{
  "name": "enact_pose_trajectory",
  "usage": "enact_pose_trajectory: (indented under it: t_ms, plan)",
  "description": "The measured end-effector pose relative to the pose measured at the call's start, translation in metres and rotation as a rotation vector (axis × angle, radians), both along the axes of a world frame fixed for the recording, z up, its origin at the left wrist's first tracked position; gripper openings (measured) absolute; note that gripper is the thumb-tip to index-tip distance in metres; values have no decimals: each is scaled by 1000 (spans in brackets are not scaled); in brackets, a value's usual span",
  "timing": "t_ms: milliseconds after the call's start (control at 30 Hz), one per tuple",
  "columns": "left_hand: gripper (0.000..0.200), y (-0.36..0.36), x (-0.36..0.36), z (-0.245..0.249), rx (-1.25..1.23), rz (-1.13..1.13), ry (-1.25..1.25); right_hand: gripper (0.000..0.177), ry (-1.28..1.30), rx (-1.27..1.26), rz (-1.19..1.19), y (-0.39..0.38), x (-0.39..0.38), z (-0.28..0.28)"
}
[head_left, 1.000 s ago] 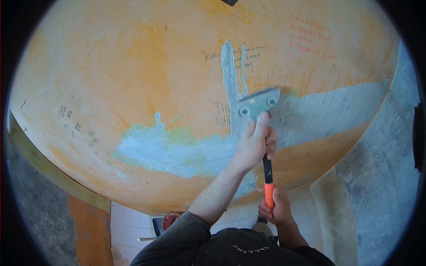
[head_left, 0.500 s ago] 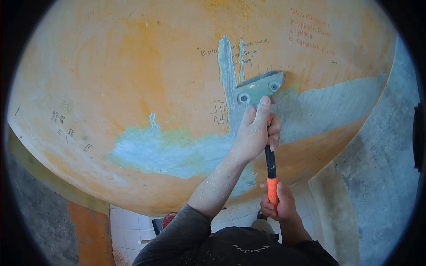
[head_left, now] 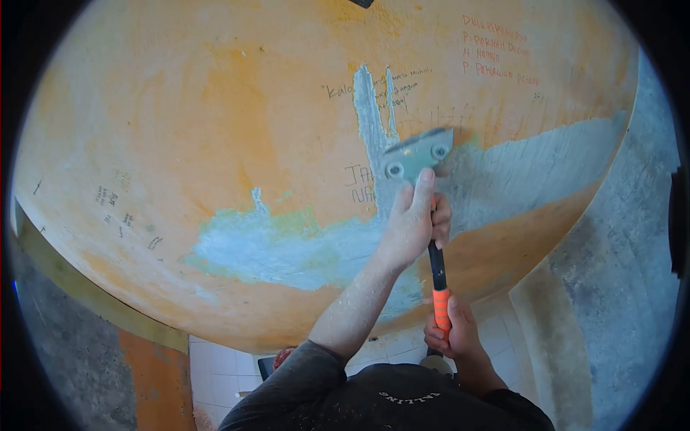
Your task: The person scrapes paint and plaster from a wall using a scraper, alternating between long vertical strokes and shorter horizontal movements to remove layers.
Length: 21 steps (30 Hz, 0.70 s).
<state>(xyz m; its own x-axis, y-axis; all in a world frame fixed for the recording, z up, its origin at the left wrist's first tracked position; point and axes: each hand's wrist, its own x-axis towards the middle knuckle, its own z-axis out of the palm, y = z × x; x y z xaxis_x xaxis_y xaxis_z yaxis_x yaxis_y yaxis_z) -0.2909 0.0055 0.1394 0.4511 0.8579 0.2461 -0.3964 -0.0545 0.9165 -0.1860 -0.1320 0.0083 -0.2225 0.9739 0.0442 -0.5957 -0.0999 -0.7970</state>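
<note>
A long-handled scraper [head_left: 417, 155] with a wide metal blade and two bolts lies against the orange painted wall [head_left: 302, 136]. My left hand [head_left: 417, 221] wraps round the black shaft just below the scraper head, its thumb pointing up toward the blade. Lower down, my right hand [head_left: 453, 327] grips the orange handle end. Bare grey strips [head_left: 368, 108] run up the wall left of the blade. A pale blue-grey scraped patch [head_left: 273, 251] spreads to the left of my left forearm, and a grey area [head_left: 539, 165] lies to the right.
Red handwriting [head_left: 499, 50] marks the wall at the upper right, with black writing [head_left: 122, 208] at the left. Below the wall are white floor tiles [head_left: 219, 363]. An orange strip [head_left: 154, 381] stands at the lower left, beside dark grey surface.
The scraper head and my left hand sit slightly lower against the wall. The view has shifted a little, and a dark object's edge now shows at the top.
</note>
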Motion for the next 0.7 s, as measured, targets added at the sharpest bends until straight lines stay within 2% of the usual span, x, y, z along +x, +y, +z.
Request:
enact_pose_trajectory:
  t_ms: [33, 167, 300, 367, 467, 500, 600, 633, 700]
  plan:
    - [59, -2, 1, 0, -109, 26, -30, 47, 8, -7, 9, -1, 3, -2]
    - [59, 9, 2, 18, 90, 33, 0, 47, -5, -9, -19, 6, 2, 20]
    - [59, 6, 1, 7, 70, 0, -35, 47, -7, 2, -31, 0, 1, 14]
    - [56, -2, 1, -1, -76, 20, -53, 47, -7, -49, -5, -7, 4, 5]
    - [51, 11, -2, 10, 50, -11, -11, 46, 8, -48, -7, 0, 1, 21]
    - [43, 12, -4, 22, 67, -43, -34, 46, 9, -55, -8, 2, -1, 26]
    - [41, 9, -3, 27, 41, -54, -91, 46, -37, 41, -25, 4, -2, 34]
    - [51, 6, 0, 21, -26, 10, -54, 46, -40, -14, -23, -1, -1, 29]
    - [50, -5, -3, 8, -47, 5, -42, 47, -42, -58, -22, -9, 0, 23]
